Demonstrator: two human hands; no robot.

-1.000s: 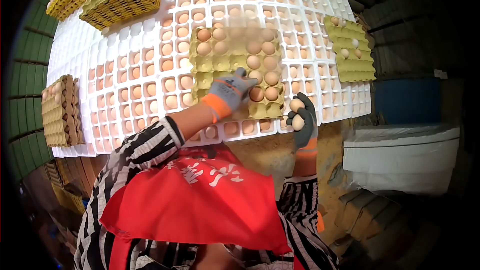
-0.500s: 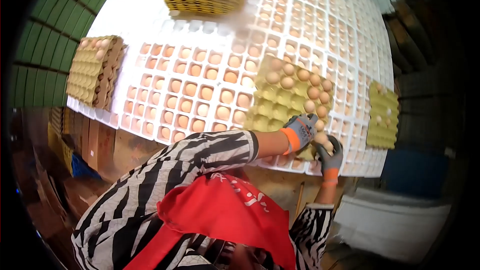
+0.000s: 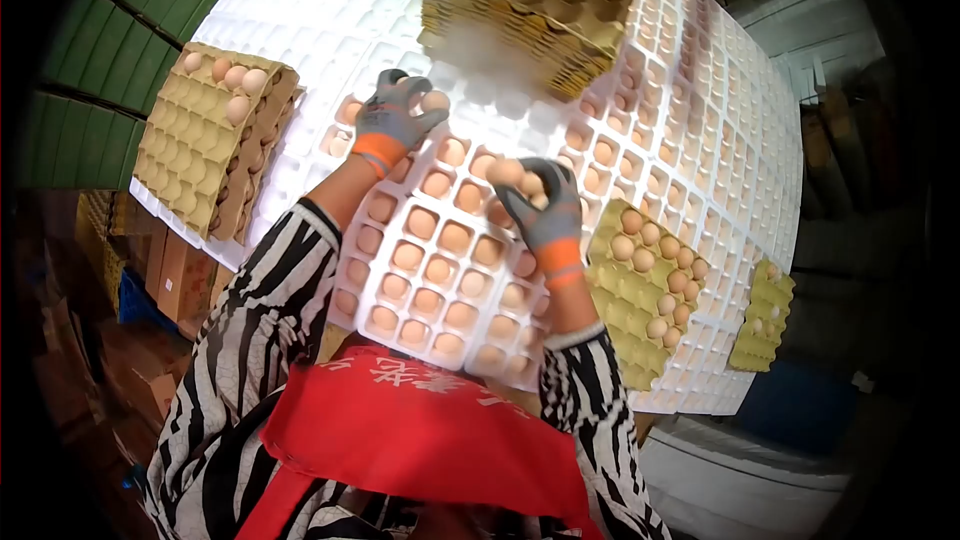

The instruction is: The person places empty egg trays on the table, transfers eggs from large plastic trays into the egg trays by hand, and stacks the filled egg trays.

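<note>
Left hand [image 3: 393, 122]: fingers curled round one egg [image 3: 435, 102] over white trays [image 3: 300, 15]; right hand [image 3: 548, 206]: fingers wrapped round an egg cluster [image 3: 507, 174] there, a crowded grip that could let one slip and crack seated eggs [image 3: 455, 237].

Single head-worn camera, above and behind gloved fingers [image 3: 433, 120], facing forward and steeply down; near enough that red apron [image 3: 430, 430] shows wearer's side of fingers, white trays [image 3: 300, 20] spreading well beyond them.
</note>
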